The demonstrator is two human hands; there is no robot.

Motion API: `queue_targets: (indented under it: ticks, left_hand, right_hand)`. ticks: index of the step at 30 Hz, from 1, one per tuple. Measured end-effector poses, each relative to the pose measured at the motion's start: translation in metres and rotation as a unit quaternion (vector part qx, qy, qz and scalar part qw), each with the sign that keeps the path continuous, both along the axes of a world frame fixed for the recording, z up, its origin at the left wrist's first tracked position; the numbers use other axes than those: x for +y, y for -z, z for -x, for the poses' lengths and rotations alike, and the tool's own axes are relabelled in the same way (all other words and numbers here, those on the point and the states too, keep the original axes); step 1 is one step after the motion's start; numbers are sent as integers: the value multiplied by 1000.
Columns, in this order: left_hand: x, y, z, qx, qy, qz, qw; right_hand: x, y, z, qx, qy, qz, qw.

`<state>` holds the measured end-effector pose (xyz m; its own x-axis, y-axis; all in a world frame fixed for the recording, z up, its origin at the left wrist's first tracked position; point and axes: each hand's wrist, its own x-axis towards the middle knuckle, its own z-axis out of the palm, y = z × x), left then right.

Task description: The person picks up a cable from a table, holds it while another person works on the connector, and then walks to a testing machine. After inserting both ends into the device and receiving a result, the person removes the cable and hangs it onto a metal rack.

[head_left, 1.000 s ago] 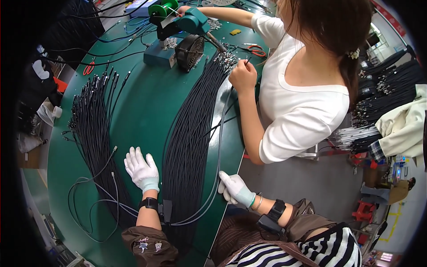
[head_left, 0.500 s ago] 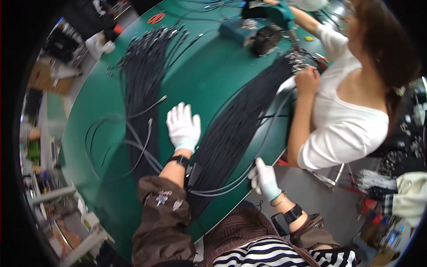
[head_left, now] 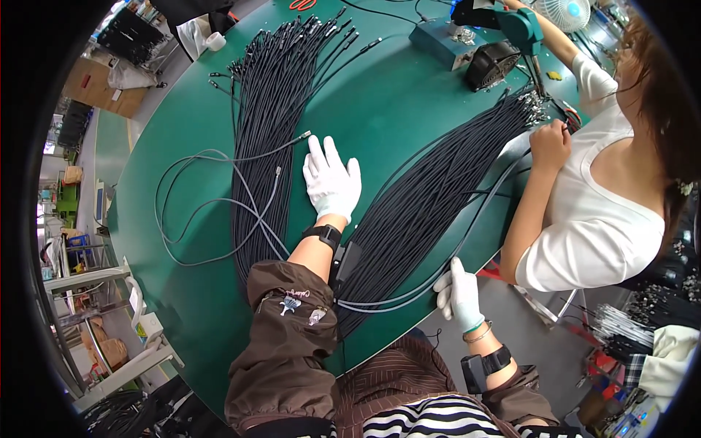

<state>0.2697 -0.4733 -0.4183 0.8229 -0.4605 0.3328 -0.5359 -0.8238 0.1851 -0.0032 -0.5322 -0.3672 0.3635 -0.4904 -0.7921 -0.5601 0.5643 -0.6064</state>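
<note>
A gloved left hand (head_left: 332,182) lies flat on the green worktop (head_left: 387,109), fingers released and spread, in the bare strip between 2 bundles of black cables. The left bundle (head_left: 270,124) runs from near to far just left of that hand, with a few loose cables (head_left: 212,212) looping off it farther left. The right bundle (head_left: 438,197) lies just right of the hand, its long axis slanting from the near edge up to the far right, where a co-worker's hand (head_left: 549,144) rests at its connector ends. The gloved right hand (head_left: 458,292), at the near edge of the worktop, has its fingers closed on a few thin cables (head_left: 394,298) curving out of the right bundle's near end. That bundle's near end is therefore closest to the right hand, while the left hand sits beside its middle. A teal tool (head_left: 511,25) and a small black fan (head_left: 491,64) stand at the far side.
</note>
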Motion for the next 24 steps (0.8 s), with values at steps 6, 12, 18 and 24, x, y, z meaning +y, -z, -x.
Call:
queue_targets:
  ticks: [6,12,18,24]
  left_hand:
    - [-3,-8,-3,20,-19,-130,991]
    - [-4,-6,0,-71,3,-52,996]
    - [-1,7,-3,-40,13,-85,995]
    - [0,6,-4,-32,12,-90,995]
  right_hand:
    - [2,-3,2,-8,5,-9,1000]
    - [-6,-8,7,-3,-22,3,1000]
    - [-9,-5,7,-15,-25,-42,999]
    - [-9,-7,8,-14,-26,-51,998]
